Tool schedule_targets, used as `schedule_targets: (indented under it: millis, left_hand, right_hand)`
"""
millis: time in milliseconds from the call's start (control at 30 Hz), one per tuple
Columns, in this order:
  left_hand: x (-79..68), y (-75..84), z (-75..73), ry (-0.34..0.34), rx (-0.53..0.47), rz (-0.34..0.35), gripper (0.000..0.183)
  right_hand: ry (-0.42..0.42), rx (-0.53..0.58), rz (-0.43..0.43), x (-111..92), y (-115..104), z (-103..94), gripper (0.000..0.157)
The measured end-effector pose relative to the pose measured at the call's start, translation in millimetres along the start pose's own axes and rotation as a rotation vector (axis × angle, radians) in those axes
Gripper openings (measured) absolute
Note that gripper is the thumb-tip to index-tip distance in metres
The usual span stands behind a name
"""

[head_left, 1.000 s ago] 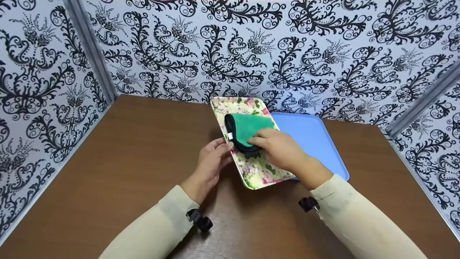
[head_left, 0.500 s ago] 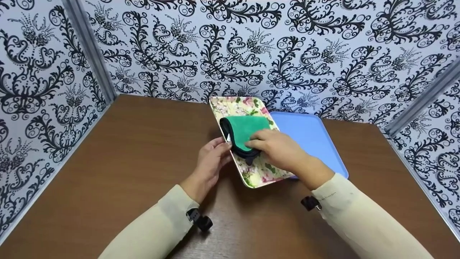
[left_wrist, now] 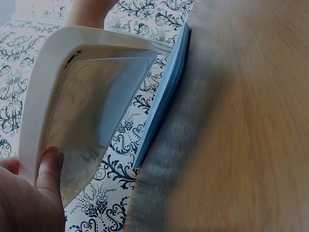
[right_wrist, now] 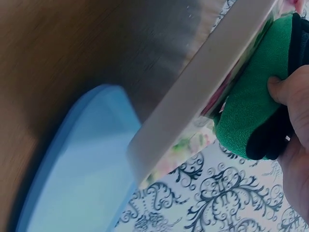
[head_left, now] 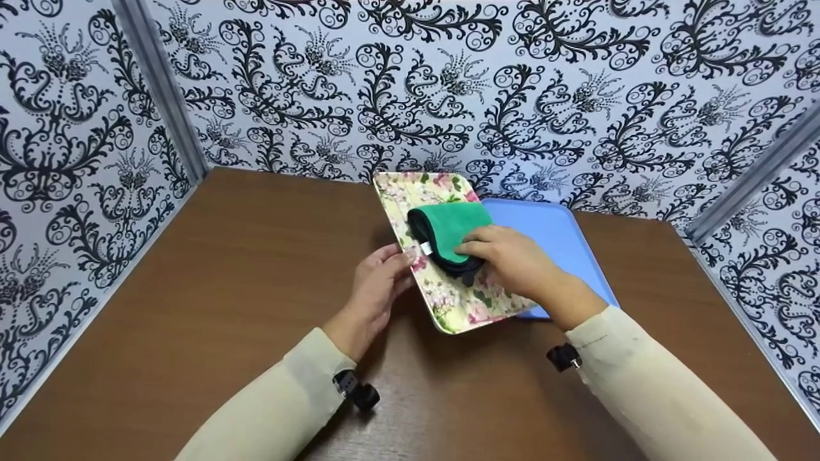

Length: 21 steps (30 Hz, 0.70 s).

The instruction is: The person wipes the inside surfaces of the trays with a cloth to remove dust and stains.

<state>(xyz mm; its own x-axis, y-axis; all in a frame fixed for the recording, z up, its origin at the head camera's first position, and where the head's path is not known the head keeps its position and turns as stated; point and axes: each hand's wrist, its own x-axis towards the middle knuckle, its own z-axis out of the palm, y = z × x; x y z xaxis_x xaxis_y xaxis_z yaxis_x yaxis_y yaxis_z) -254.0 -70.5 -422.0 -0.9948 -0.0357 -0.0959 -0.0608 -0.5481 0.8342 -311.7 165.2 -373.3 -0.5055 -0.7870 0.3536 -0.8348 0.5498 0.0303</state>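
Observation:
A floral-patterned tray (head_left: 442, 307) is held tilted above the table. My left hand (head_left: 378, 282) grips its left edge, thumb on the rim and fingers behind; the left wrist view shows the tray's pale underside (left_wrist: 82, 111). A folded green cloth (head_left: 458, 224) with black edging and a white tag lies against the tray's patterned face. My right hand (head_left: 512, 262) pinches this cloth, pressing it to the tray. In the right wrist view, the green cloth (right_wrist: 256, 101) is bunched under the thumb, beside the tray's rim.
A blue tray (head_left: 564, 250) lies on the brown table (head_left: 275, 256) behind and to the right of the floral one, which partly covers it. Black-and-white patterned walls (head_left: 423, 83) stand at the back and both sides.
My right hand and the cloth first slid slightly left and down on the floral tray, then back to the right. The left hand and the tray have hardly moved.

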Motion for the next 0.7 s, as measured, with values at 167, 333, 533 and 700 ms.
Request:
schedule_targets:
  millis: [167, 333, 533, 700]
  left_hand:
    - [0.0, 0.4, -0.4, 0.013, 0.021, -0.013, 0.031]
    - [-0.2, 0.3, -1.0, 0.011, 0.022, -0.010, 0.032]
    - [-0.3, 0.5, -0.5, 0.013, 0.012, -0.002, 0.032]
    - [0.6, -0.2, -0.8, 0.024, 0.013, -0.006, 0.033]
  right_hand:
    - [-0.022, 0.009, 0.079, -6.5, 12.4, 3.4, 0.051]
    - [-0.041, 0.031, 0.156, -11.6, 20.9, 6.4, 0.055]
    - [-0.044, 0.037, 0.215, -14.2, 19.1, 7.3, 0.055]
    - [-0.021, 0.034, 0.224, -14.3, 10.8, 9.2, 0.053]
